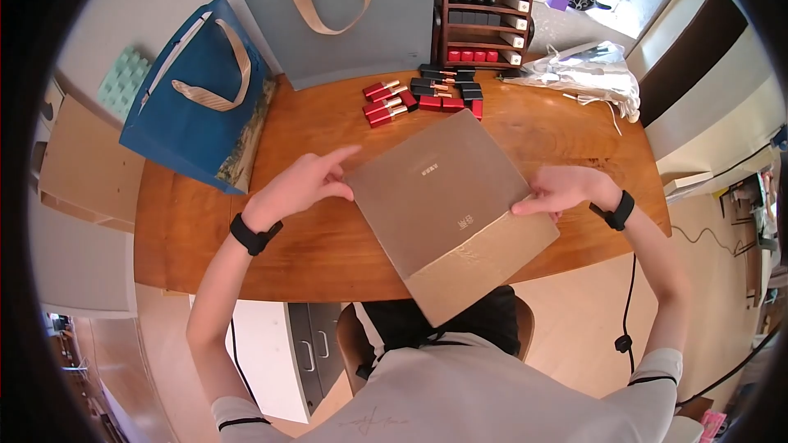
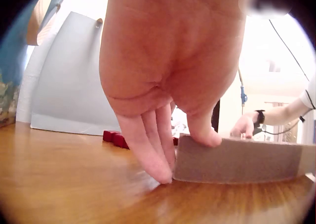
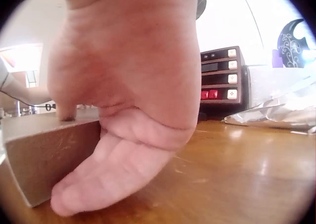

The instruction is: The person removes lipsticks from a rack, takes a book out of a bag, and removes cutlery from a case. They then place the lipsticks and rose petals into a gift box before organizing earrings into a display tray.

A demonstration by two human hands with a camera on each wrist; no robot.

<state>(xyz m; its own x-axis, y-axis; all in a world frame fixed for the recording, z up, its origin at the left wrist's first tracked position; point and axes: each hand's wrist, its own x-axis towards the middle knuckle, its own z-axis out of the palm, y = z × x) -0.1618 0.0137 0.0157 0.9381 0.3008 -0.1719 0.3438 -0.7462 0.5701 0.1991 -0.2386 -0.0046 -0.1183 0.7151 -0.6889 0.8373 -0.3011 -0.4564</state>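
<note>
A flat brown gift box (image 1: 439, 184) with a shiny gold band along its near side lies turned at an angle on the table, its near corner out past the front edge. At its left corner, my left hand (image 1: 300, 184) has the thumb against the top edge (image 2: 212, 139). The other fingers reach down straight beside the box, fingertips at the tabletop. Over the opposite side, my right hand (image 1: 566, 189) grips the edge, thumb on the lid and fingers (image 3: 113, 174) down along the side wall.
Red and black lipsticks (image 1: 386, 102) lie beyond the box, before a dark wooden rack (image 1: 484, 25). A blue paper bag (image 1: 193, 107) and a larger grey bag (image 1: 353, 41) stand at the back left. Crumpled silvery wrapping (image 1: 583, 74) lies at the back right.
</note>
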